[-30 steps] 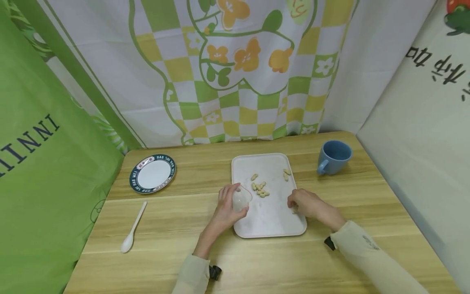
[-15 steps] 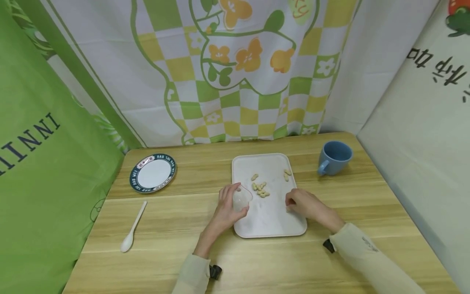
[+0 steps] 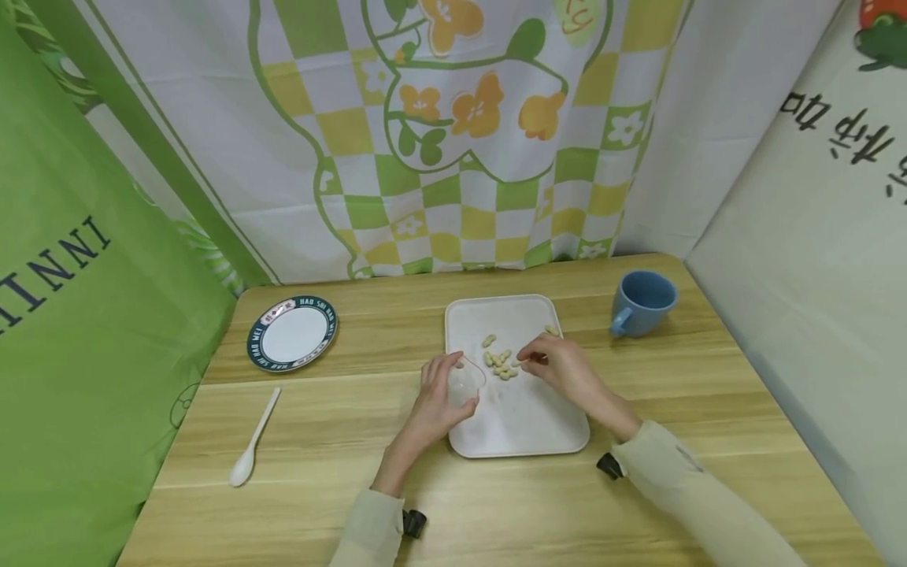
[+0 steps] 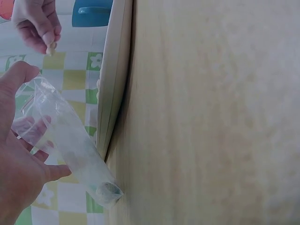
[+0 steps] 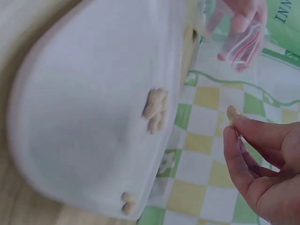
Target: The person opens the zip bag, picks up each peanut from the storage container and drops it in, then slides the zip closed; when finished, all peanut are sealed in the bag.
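Observation:
In the head view my left hand [image 3: 434,402] holds a clear zip bag [image 3: 462,384] by its mouth over the left edge of a white tray [image 3: 524,429]. The bag [image 4: 77,145] hangs with its mouth spread between thumb and fingers in the left wrist view, its lower end near the table. Above the tray, thumb and fingertips of my right hand [image 3: 570,374] pinch a peanut [image 5: 232,113]. A loose group of several peanuts [image 3: 501,365] lies on the tray between the hands. More peanuts [image 5: 128,204] sit by the tray's far right edge, partly hidden by my right hand in the head view.
A blue mug [image 3: 643,303] stands at the back right of the wooden table [image 3: 333,441]. On the left are a plate [image 3: 294,334] with a dark green rim and a white spoon [image 3: 253,441]. A patterned curtain [image 3: 453,213] hangs behind the table.
My right hand has risen from the tray's right side and moved left and away from me, towards the bag, carrying a peanut. The left hand keeps its place with the bag.

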`<state>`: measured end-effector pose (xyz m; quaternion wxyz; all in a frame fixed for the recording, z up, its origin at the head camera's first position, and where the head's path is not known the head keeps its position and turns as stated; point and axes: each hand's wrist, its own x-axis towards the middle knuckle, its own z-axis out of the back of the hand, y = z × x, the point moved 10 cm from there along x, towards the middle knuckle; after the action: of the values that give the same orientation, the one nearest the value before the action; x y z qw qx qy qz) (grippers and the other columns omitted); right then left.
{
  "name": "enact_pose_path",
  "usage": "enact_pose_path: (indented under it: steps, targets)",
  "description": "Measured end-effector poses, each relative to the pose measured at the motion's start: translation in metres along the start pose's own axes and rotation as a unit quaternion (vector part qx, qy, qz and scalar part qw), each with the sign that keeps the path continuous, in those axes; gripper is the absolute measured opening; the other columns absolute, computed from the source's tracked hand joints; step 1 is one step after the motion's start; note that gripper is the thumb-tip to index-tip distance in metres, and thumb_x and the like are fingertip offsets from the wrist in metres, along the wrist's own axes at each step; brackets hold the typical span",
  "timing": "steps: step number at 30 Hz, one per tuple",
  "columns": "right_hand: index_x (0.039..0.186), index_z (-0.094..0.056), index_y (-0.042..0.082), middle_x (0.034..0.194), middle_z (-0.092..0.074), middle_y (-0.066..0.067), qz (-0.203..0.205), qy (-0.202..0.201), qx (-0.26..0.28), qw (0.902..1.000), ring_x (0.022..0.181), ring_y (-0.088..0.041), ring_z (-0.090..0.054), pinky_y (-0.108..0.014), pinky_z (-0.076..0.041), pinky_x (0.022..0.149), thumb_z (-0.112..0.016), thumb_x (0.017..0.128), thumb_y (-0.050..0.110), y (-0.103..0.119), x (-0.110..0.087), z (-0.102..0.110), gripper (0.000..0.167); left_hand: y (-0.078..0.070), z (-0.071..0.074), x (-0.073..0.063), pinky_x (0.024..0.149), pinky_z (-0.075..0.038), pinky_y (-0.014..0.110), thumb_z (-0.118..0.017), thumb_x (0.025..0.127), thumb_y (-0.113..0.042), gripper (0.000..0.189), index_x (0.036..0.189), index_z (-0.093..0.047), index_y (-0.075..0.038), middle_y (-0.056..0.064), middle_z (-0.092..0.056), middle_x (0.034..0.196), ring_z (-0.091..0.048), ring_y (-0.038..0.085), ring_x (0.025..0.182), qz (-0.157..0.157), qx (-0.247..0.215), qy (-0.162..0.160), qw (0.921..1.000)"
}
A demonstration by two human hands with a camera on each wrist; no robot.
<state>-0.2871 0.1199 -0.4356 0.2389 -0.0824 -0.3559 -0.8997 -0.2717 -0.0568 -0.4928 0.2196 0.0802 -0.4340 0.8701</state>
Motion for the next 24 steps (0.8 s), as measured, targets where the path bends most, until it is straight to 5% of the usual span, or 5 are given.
enact_pose_path:
  steps: [16,24]
  targets:
    - [0.089,-0.074,0.006,0.082,-0.066,0.000,0.095,0.002,0.070,0.9930,0.073,-0.010,-0.059,-0.025,-0.051,0.063,-0.076,0.079,0.004,0.052,0.017,-0.017,0.010,-0.002,-0.001,0.000,0.096,-0.042,0.049,-0.075,0.076,-0.015,0.072,0.138,-0.040,-0.005,0.011,-0.046,0.125,-0.035,0.032,0.123,-0.010,0.004,0.008,0.9999]
    - [0.088,-0.074,0.005,0.084,-0.066,-0.004,0.129,0.028,0.040,0.9905,0.075,-0.018,-0.061,-0.025,-0.050,0.063,-0.077,0.078,0.003,0.064,0.017,-0.036,0.011,-0.002,-0.003,0.000,0.099,-0.040,0.048,-0.074,0.077,-0.017,0.071,0.138,-0.040,-0.004,0.010,-0.046,0.125,-0.035,0.033,0.124,-0.018,0.011,0.011,0.9997]
